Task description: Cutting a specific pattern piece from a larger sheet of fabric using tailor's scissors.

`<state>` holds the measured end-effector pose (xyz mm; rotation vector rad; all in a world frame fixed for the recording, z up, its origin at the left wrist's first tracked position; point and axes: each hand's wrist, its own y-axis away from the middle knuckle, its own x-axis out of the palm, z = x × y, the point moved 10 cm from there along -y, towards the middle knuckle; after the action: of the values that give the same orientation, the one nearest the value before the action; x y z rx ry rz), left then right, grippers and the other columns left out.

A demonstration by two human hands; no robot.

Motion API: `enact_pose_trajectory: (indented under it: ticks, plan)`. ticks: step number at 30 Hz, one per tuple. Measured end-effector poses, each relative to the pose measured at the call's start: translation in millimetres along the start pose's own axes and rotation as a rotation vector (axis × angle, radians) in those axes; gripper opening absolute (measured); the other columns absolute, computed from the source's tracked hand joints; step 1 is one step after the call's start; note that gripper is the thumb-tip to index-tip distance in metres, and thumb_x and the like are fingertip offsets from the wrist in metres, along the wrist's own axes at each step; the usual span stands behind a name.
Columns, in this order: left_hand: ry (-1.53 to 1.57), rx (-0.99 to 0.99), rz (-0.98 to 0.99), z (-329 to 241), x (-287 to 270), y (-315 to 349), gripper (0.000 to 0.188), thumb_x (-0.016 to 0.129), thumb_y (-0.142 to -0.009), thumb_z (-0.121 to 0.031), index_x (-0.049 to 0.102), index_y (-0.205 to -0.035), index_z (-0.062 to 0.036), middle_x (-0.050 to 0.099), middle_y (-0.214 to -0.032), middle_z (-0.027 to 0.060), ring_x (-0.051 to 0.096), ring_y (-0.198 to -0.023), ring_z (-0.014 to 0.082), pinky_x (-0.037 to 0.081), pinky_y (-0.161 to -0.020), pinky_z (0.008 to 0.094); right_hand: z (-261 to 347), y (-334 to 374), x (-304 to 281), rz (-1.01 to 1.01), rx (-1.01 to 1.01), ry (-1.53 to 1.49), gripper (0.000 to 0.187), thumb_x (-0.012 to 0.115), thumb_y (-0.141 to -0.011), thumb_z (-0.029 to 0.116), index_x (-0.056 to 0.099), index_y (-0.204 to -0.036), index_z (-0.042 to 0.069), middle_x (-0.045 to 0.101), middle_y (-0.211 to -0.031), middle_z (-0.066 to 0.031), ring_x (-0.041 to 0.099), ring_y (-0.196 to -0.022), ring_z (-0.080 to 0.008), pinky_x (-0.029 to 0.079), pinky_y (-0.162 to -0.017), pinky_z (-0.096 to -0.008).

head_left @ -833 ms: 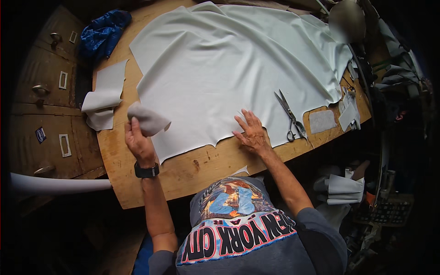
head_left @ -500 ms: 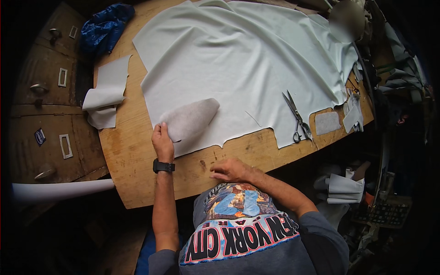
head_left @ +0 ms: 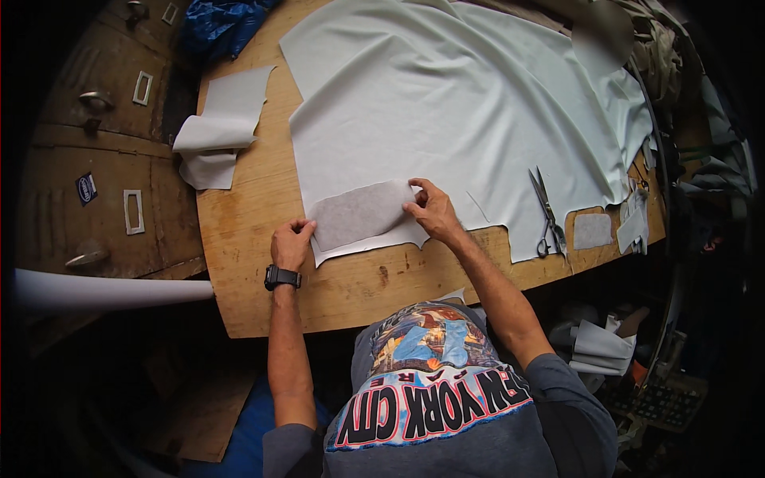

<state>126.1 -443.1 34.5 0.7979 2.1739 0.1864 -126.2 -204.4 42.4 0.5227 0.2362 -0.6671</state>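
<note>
A large white hide-like sheet of leather (head_left: 446,119) lies in soft folds over the wooden table. On its near left corner rests a grey, fuzzy-faced rectangular leather piece (head_left: 358,213), stretched out nearly flat. My left hand (head_left: 292,243) pinches the piece's left end, thumb and fingers closed at its edge. At the opposite end, my right hand (head_left: 433,211) grips the upper right corner between thumb and fingers, and that end curls up slightly. Open-bladed dark scissors (head_left: 547,211) lie on the sheet to the right, apart from both hands.
A smaller grey cut piece (head_left: 592,230) and white scraps (head_left: 634,219) sit at the table's right end. Folded white material (head_left: 219,131) lies at the left, near a blue plastic bag (head_left: 223,28). Metal cabinets (head_left: 103,151) flank the table (head_left: 263,307); a white roll (head_left: 111,289) juts beside it.
My right hand has come up from the table's front edge and taken the piece's right end. The piece, curled and held by my left hand alone before, is now spread flatter.
</note>
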Motion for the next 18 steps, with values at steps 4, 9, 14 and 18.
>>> enact_pose_trajectory:
  ticks: [4,9,14,18]
  plan:
    - [-0.050,0.022,0.061,2,0,-1,0.030,0.075,-0.082,-0.033,0.076,-0.093,-0.0052,0.074,-0.081,0.0088,0.070,-0.075,0.0212,0.053,-0.071,0.0338,-19,15,-1,-0.042,0.084,0.117,0.051,0.076,-0.082,0.021,0.059,-0.125,0.001,0.067,-0.076,-0.0068,0.063,-0.065,-0.0162,0.053,-0.063,-0.0322]
    - [-0.115,-0.008,0.041,-4,-6,2,0.031,0.078,-0.082,-0.031,0.075,-0.091,-0.0012,0.073,-0.078,0.0070,0.067,-0.071,0.0160,0.053,-0.068,0.0316,-19,26,6,-0.021,0.077,0.124,0.044,0.076,-0.082,0.018,0.060,-0.118,0.000,0.067,-0.076,-0.0073,0.063,-0.065,-0.0148,0.052,-0.061,-0.0309]
    - [-0.064,-0.002,0.018,9,-3,0,0.026,0.077,-0.080,-0.030,0.076,-0.088,-0.0043,0.072,-0.074,0.0059,0.067,-0.068,0.0175,0.053,-0.066,0.0319,-19,28,4,-0.039,0.037,0.030,0.043,0.075,-0.082,0.013,0.059,-0.119,-0.002,0.068,-0.080,-0.0093,0.064,-0.066,-0.0145,0.054,-0.062,-0.0291]
    - [-0.068,0.010,0.000,1,-4,2,0.026,0.078,-0.080,-0.029,0.076,-0.088,-0.0044,0.071,-0.074,0.0054,0.067,-0.067,0.0169,0.053,-0.066,0.0316,-19,22,3,-0.030,0.062,0.024,0.042,0.076,-0.082,0.012,0.059,-0.117,-0.002,0.068,-0.080,-0.0089,0.064,-0.067,-0.0140,0.054,-0.062,-0.0288]
